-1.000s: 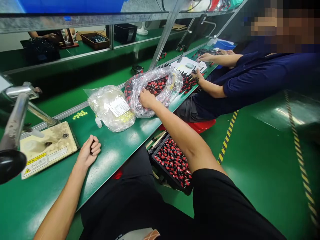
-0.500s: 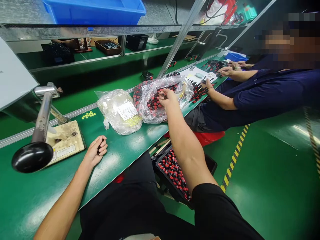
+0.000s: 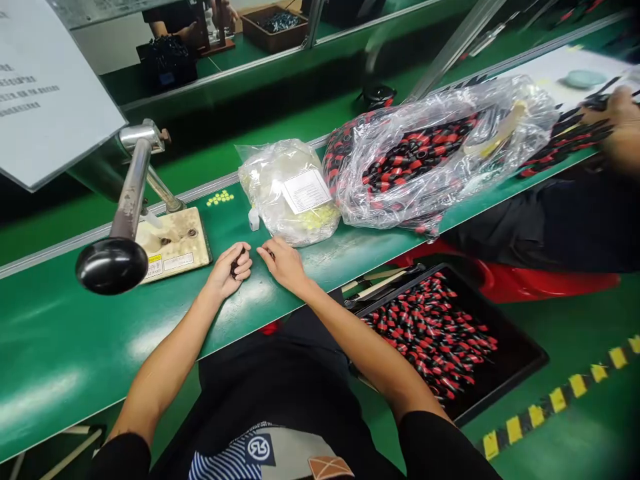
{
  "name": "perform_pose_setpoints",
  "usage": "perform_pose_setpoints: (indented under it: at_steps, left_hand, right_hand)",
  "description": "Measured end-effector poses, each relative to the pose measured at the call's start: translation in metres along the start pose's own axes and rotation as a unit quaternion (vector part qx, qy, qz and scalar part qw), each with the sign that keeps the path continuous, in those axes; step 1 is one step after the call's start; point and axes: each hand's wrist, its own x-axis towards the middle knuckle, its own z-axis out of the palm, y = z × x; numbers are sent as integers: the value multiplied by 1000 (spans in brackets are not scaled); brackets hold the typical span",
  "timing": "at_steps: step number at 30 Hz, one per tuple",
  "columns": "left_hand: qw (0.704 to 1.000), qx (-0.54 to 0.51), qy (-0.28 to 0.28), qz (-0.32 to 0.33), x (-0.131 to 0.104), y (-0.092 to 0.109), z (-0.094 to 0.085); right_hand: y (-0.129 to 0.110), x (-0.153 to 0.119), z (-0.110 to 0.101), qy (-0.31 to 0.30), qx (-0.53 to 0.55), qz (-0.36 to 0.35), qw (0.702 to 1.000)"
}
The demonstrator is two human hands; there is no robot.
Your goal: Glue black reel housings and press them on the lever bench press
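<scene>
Closest, low down on the right side, was a black tray [image 3: 505,360] with a heap of red and black parts [image 3: 425,327]. Next came the green table [image 3: 260,293]. The left hand [image 3: 227,273] rested on it, curled up around a small dark piece [image 3: 234,267]. The right hand [image 3: 286,267] was just beside it, with a little gap between the two hands. Its fingers were bent in and something dark showed there, but I could not tell if they were gripping it.

It looked like the step in hand was careful work with little pieces, right in front of the body. The next move seemed to call for gentle fingertips and a good look at how the dark piece was turned, because it was so small and mostly covered.

A bit farther, on the left, stood a machine [image 3: 133,193] with a big black knob [image 3: 112,265]. Just past the right hand lay a clear bag [image 3: 270,173] with a white label [image 3: 306,191]. Some yellow bits [image 3: 220,198] lay left of that bag. On its right sat a bigger, open bag [image 3: 350,207] full of red and black pieces [image 3: 415,153].

Farther right was a co-worker's blurry hand [image 3: 623,123]. Way back was a brown box [image 3: 270,39].
</scene>
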Motion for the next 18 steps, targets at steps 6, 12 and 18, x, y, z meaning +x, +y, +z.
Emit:
perform_pose_setpoints:
  at_steps: [6,12,18]
  left_hand:
    - [1000,-5,-1,-5,1,-1,0]
    - [1000,-8,18,1,2,-3,1]
    - [1000,6,8,17,1,-1,1]
  right_hand:
    - [16,-11,-16,7,-45,-23,999]
    - [12,-13,-29,-138,-101,-111,979]
    - [-1,3,-26,-207,-121,-136,961]
